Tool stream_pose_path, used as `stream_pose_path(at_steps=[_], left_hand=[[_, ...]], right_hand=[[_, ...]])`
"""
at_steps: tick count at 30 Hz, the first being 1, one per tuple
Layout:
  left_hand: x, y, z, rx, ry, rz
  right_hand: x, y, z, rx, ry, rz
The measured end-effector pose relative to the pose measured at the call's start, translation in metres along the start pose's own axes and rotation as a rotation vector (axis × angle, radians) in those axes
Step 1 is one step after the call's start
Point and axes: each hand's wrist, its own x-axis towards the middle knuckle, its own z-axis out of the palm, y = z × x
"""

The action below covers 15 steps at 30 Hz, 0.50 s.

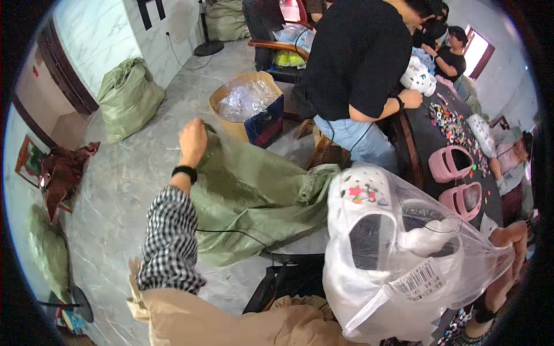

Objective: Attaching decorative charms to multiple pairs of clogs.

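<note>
Holding open a big green woven sack (pixel 254 196) with the left hand (pixel 192 141), clenched on its upper edge above the floor. Gripping, at lower right, a clear plastic bag (pixel 398 259) with white clogs inside; right hand (pixel 508 236) seemingly closed on the bag's far corner, fingers hard to make out. Judged step: bagged clogs about to go into the sack. Calls next for a wider mouth. Tight on the right against the dark bench (pixel 433 138) and a person in black (pixel 358 57); open floor to the left.
</note>
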Motion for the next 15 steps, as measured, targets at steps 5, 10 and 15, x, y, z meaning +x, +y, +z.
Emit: stream_pose_path(at_steps=[5, 10, 15], left_hand=[[-0.037, 0.061, 0.003, -0.075, 0.376, 0.208], [-0.131, 0.057, 0.070, -0.006, -0.615, 0.114], [-0.152, -0.008, 0.135, 0.358, -0.246, 0.451]], right_hand=[[0.011, -0.025, 0.007, 0.404, -0.046, 0.343], [0.018, -0.039, -0.008, 0.426, -0.134, 0.315], [0.005, -0.033, 0.003, 0.363, -0.120, 0.321]])
